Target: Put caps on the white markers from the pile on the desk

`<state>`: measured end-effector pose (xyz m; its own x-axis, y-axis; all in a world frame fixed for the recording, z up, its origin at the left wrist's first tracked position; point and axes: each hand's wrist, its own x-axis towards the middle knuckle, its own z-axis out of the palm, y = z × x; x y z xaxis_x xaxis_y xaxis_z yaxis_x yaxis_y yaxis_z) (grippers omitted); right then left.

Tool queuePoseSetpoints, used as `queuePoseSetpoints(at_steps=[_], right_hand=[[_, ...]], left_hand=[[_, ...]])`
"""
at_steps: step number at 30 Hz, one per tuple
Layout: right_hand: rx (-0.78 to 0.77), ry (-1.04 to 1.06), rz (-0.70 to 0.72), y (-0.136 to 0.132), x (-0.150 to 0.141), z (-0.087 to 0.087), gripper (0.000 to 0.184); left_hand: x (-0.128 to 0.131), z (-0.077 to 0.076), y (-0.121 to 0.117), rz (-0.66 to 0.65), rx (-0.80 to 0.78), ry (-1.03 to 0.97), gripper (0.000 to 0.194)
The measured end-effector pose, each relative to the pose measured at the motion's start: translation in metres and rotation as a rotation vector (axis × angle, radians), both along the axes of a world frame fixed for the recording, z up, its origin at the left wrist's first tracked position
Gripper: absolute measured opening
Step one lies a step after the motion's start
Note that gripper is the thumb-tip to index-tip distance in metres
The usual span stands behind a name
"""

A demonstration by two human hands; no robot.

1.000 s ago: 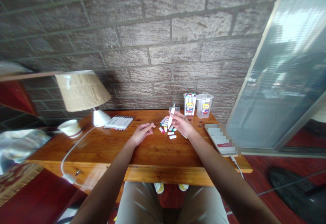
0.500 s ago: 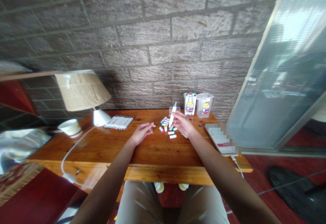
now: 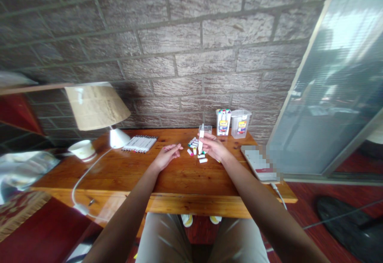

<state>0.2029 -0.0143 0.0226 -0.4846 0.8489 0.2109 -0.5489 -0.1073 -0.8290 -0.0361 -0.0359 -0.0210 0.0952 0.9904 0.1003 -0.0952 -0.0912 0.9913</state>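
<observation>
In the head view my right hand (image 3: 213, 144) is closed around a white marker (image 3: 201, 138), held nearly upright with a narrow, pale end at the top. Its lower end is just over a scatter of short white marker caps (image 3: 203, 160) with coloured ends. Several of these lie in a loose group, partly behind my right fingers. My left hand (image 3: 167, 156) rests on the wooden table (image 3: 191, 181), left of the caps, fingers loosely stretched out and nothing visible in them.
Against the brick wall stand a clear box of markers (image 3: 223, 122) and an open clear box (image 3: 240, 124); a small clear container (image 3: 207, 128) is beside them. To the left are a row of pens (image 3: 140, 143), a lamp (image 3: 118, 137) and a paper cup (image 3: 83, 150). A blurred-out device (image 3: 259, 165) lies right.
My right hand has shifted slightly left and down, and the marker in it has turned more upright. The left hand stays in place.
</observation>
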Motion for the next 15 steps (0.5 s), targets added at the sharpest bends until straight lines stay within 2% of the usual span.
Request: queuePoseSetpoints(at_steps=[11, 15], right_hand=[[0.106, -0.127, 0.231, -0.0065, 0.0012, -0.0032, 0.037], [0.099, -0.142, 0.248, -0.0073, 0.0007, -0.0031, 0.037]], left_hand=[[0.0008, 0.0011, 0.0005, 0.007, 0.0, 0.003, 0.042], [0.0012, 0.0025, -0.0003, 0.006, -0.007, 0.001, 0.043]])
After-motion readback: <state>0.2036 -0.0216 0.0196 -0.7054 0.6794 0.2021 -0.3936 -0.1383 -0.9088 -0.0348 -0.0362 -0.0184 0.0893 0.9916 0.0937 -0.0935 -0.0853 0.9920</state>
